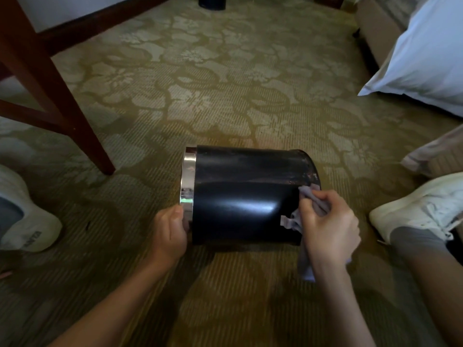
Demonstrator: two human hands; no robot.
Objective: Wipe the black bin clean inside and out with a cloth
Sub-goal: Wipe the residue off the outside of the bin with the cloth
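Fingers [317, 197] of the right hand [328, 226] are curled tight round a grey cloth [305, 264] and press it onto the black bin [240, 196] at its scuffed end. A loose tail of cloth hangs below the wrist toward 6 o'clock. A crumpled bit sticks out above the knuckles against the bin's end face.

Left hand [170, 234] grips the other end of the bin. Its thumb lies on the chrome band [188, 181], and the fingers wrap under or inside the rim, out of sight.

Bin lies on its side on the patterned carpet [225, 83], just below frame centre. The chrome-banded end points to 9 o'clock and the scuffed end to 3 o'clock. The side wall facing the camera is glossy with a light reflection. The upper part near the scuffed end looks dull and streaked. The inside can't be seen from this angle.

Surroundings:
- dark wooden furniture legs [50, 83] at 10 o'clock
- white pillow [426, 58] at 2 o'clock, hanging off a bed base [375, 28]
- left white sneaker [27, 221] at 8 o'clock
- right white sneaker [421, 211] at 4 o'clock, with a grey sock above it
- second dark round object [211, 2] at 12 o'clock, cropped by the frame edge, type unclear
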